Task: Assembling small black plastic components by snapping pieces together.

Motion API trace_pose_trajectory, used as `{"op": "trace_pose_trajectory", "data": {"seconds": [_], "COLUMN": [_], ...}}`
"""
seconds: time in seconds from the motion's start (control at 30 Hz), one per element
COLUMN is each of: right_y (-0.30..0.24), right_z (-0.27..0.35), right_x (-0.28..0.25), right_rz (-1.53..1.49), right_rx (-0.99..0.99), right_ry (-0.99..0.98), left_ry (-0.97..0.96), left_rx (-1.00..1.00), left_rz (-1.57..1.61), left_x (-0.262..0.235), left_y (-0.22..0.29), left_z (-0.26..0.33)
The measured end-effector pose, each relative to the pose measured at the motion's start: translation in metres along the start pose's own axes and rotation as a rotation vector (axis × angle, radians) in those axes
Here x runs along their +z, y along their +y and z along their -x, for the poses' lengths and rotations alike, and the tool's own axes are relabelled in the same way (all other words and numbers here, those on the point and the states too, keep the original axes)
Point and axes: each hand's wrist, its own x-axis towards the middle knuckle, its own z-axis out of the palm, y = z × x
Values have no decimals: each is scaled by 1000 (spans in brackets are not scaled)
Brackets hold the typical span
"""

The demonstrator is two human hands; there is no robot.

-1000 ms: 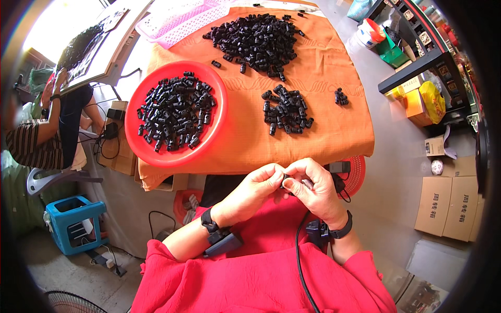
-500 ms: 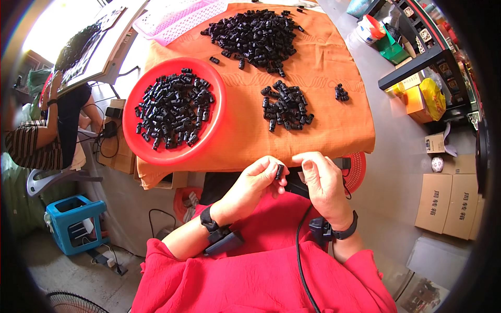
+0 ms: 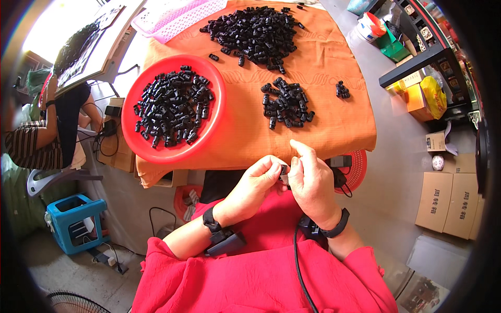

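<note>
Just off the table's near edge, my left hand [image 3: 255, 182] pinches a small black plastic cord lock [image 3: 284, 169] between thumb and fingers. My right hand [image 3: 313, 182] is up against it, thumb close to the piece, index finger stretched out and the other fingers curled. A small pale bit shows between the hands, too small to make out. Ahead on the orange cloth [image 3: 240, 112] lies a small pile of cord locks [image 3: 286, 104]. Many more fill a red basin [image 3: 219, 120] on the left.
A large heap of black pieces [image 3: 250, 34] lies at the back of the table, a little cluster [image 3: 342, 90] at the right. A pink basket [image 3: 182, 23] stands at the back left. A red perforated basket [image 3: 357, 169] sits below the right edge. Another person [image 3: 42, 130] sits at the far left.
My right hand has moved left and in against the cord lock, its index finger now pointing up. The left hand still holds the piece, turned a little.
</note>
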Motion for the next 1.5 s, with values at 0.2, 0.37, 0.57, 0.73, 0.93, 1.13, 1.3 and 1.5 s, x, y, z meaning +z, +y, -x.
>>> {"op": "trace_pose_trajectory", "data": {"seconds": [0.2, 0.37, 0.57, 0.73, 0.93, 1.13, 1.3, 1.5], "right_y": [0, -1, 1, 2, 3, 3, 4, 3], "right_z": [0, 0, 1, 3, 4, 3, -1, 3], "right_x": [-1, 0, 1, 0, 0, 1, -9, -2], "right_rz": [17, 26, 37, 14, 48, 12, -13, -5], "right_rx": [0, -18, -28, 7, -32, 0, 63, 22], "right_ry": [-1, 0, -15, -72, -36, 30, -12, -84], "left_ry": [-9, -21, -10, -2, 17, 29, 44, 40], "left_rx": [2, 35, 54, 17, -12, -10, -38, -21], "left_rz": [21, 36, 17, 47, 77, 81, 63, 101], "left_x": [1, 0, 1, 0, 3, 6, 6, 3], "left_y": [-2, -4, -6, -7, -7, -6, -8, -13], "left_z": [-1, 0, -1, 0, 2, 2, 2, 0]}}
